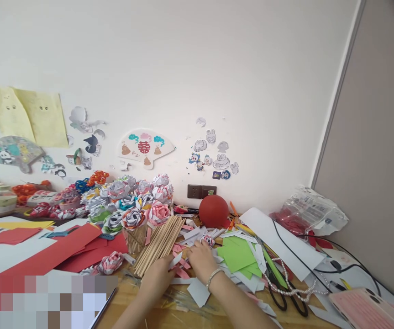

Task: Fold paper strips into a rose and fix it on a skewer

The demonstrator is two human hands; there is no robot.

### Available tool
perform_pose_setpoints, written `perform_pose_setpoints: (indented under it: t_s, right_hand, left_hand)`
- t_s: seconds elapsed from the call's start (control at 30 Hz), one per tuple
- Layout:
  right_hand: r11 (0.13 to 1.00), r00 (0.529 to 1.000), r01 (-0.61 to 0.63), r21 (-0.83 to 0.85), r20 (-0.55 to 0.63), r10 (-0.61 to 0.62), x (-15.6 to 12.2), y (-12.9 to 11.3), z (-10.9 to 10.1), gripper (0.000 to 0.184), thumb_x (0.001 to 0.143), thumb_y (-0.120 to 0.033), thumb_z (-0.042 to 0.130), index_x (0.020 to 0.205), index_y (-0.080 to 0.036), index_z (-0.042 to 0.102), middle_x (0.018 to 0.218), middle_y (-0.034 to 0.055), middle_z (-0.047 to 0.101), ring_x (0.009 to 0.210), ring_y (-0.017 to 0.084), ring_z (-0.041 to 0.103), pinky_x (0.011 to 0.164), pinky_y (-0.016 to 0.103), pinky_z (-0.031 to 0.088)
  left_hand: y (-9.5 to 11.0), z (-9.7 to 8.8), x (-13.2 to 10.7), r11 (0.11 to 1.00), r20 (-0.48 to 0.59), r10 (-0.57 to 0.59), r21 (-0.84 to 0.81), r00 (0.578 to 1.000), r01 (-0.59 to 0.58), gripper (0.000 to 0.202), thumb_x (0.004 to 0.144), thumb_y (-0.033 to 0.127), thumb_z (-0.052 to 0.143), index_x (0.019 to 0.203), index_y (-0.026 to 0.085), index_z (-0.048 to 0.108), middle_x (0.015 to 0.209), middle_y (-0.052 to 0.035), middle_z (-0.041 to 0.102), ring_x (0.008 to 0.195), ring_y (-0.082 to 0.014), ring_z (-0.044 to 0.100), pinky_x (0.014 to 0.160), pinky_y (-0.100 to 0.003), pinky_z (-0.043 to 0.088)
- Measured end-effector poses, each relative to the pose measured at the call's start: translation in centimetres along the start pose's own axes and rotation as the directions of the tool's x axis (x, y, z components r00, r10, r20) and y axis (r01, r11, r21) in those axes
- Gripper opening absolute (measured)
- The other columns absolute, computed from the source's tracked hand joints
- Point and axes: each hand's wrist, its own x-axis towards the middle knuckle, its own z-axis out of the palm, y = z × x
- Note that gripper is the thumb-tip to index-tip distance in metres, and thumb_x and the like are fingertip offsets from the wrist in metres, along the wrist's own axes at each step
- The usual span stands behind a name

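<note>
My left hand [158, 276] is closed at the fingertips, with a white paper strip [175, 260] showing at them. Just beyond it lies a bundle of thin wooden sticks [160, 242], beside pink paper scraps [182, 270]. My right hand [202, 262], with a beaded bracelet on its wrist, reaches down over the scraps, fingers bent and somewhat apart. A small pink-and-white paper rose [208, 240] sits right at those fingertips; I see no grip on it. Green paper squares [237, 256] lie to the right of this hand.
Folded paper flowers [128, 201] are massed at the back left, near red paper sheets [53, 253]. A red balloon [213, 211] rests by the wall. Large black-handled scissors [287, 297], a bead string [299, 292], a black cable [292, 249] and a pink phone [368, 306] lie right.
</note>
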Motion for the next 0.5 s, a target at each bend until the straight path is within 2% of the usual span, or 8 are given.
perform_pose_setpoints:
  t_s: [0.13,0.3,0.4,0.5]
  right_hand:
    - [0.999,1.000,-0.003,0.035,0.000,0.003,1.1,0.0,0.1,0.022,0.076,0.001,0.052,0.070,-0.013,0.068,0.078,0.0104,0.069,0.093,0.025,0.054,0.088,0.040,0.035]
    - [0.980,0.989,-0.058,0.189,-0.125,0.082,0.2,1.1,-1.9,0.021,0.078,-0.003,0.051,0.071,-0.016,0.066,0.079,0.0079,0.068,0.092,0.023,0.055,0.086,0.038,0.036]
    - [0.930,0.958,-0.103,0.352,-0.217,0.188,-0.4,1.2,-3.0,0.020,0.080,-0.006,0.046,0.077,-0.015,0.064,0.084,0.0092,0.066,0.089,0.023,0.056,0.080,0.037,0.041]
    - [0.831,0.944,-0.087,0.550,-0.221,0.245,-0.6,0.7,-3.3,0.018,0.079,-0.008,0.046,0.082,-0.014,0.062,0.078,0.0061,0.066,0.076,0.019,0.061,0.068,0.030,0.047]
  left_hand:
    - [-0.2,-0.3,0.2,0.998,-0.057,0.017,-0.052,0.998,-0.020,0.016,0.073,0.017,0.048,0.071,0.021,0.064,0.073,-0.0080,0.070,0.071,-0.0236,0.063,0.057,-0.025,0.036]
    - [-0.4,-0.6,0.5,0.975,-0.169,-0.003,-0.219,0.986,-0.035,0.020,0.078,0.027,0.045,0.078,0.021,0.064,0.070,-0.0062,0.068,0.067,-0.0221,0.061,0.058,-0.026,0.037]
    - [0.1,-0.7,0.3,0.937,-0.204,-0.013,-0.344,0.979,-0.059,0.028,0.079,0.038,0.043,0.077,0.018,0.064,0.065,-0.0046,0.066,0.065,-0.0227,0.059,0.058,-0.027,0.039]
    - [1.1,-0.8,-0.1,0.881,-0.203,-0.003,-0.464,0.979,-0.094,0.037,0.075,0.050,0.046,0.070,0.018,0.064,0.060,-0.0028,0.065,0.065,-0.0229,0.059,0.059,-0.027,0.041]
